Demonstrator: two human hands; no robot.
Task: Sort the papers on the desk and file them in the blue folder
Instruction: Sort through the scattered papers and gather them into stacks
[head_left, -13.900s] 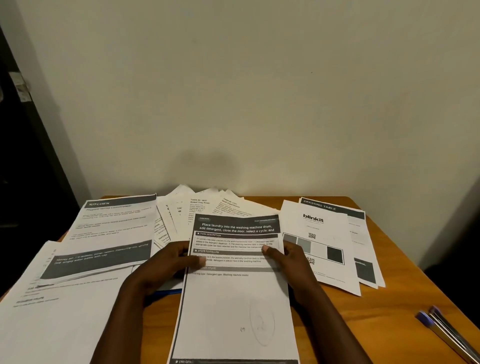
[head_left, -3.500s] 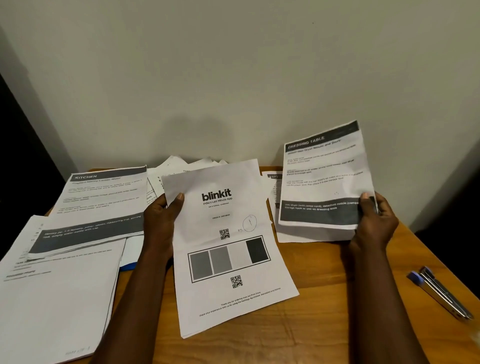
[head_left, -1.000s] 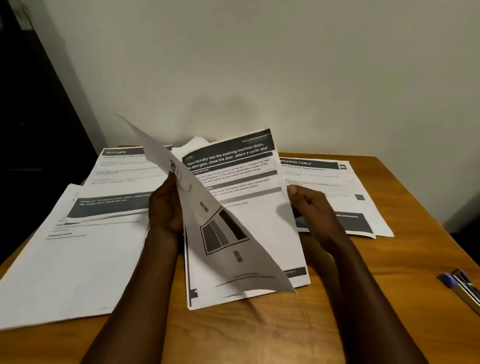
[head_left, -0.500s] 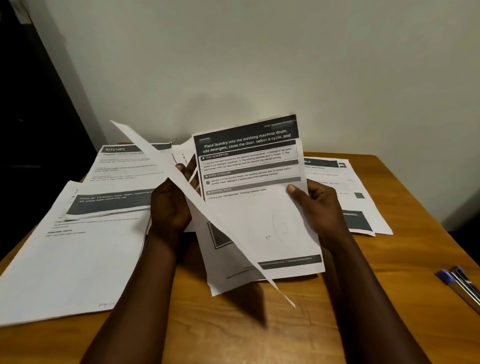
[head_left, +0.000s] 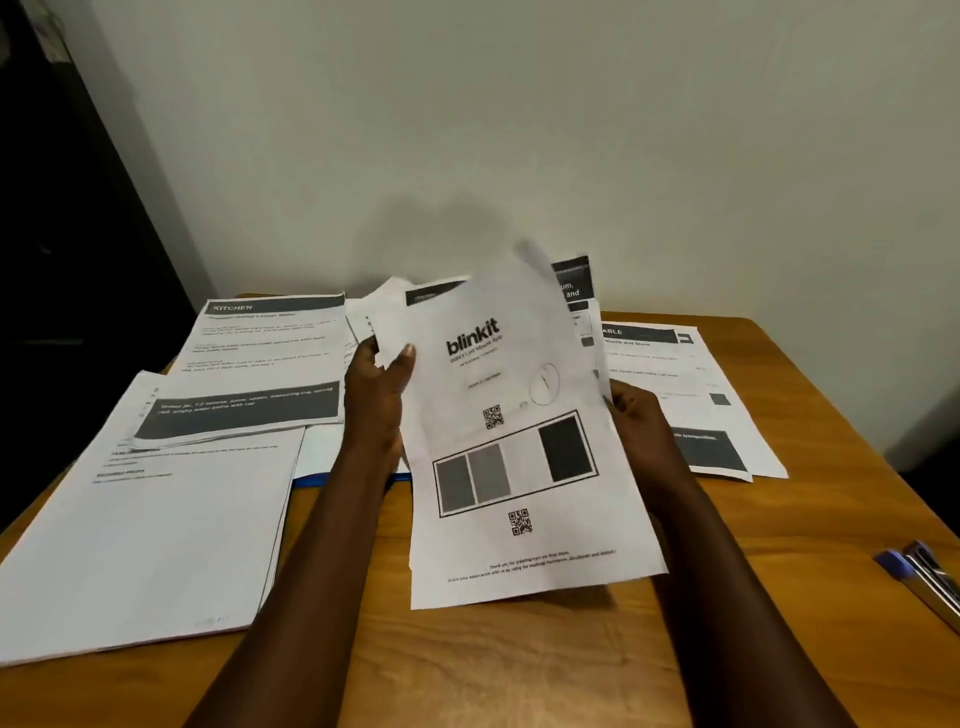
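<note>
While pinched at upper left edge by left hand (head_left: 376, 387), thumb on front, white printed sheet headed "blinkit" (head_left: 519, 457) is held raised, QR codes and grey blocks shown. Behind it, dark-headed white sheet (head_left: 571, 286) is gripped by right hand (head_left: 641, 421). Left of it, white "KITCHEN" paper stack (head_left: 270, 364) is laid, thin blue folder edge (head_left: 311, 482) seen.

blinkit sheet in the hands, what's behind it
Another printed sheet stands behind the blinkit sheet. Its dark header band peeks out at the top corners, showing the letters "um," and "and". Everything below the header is covered, so its text cannot be read.
</note>
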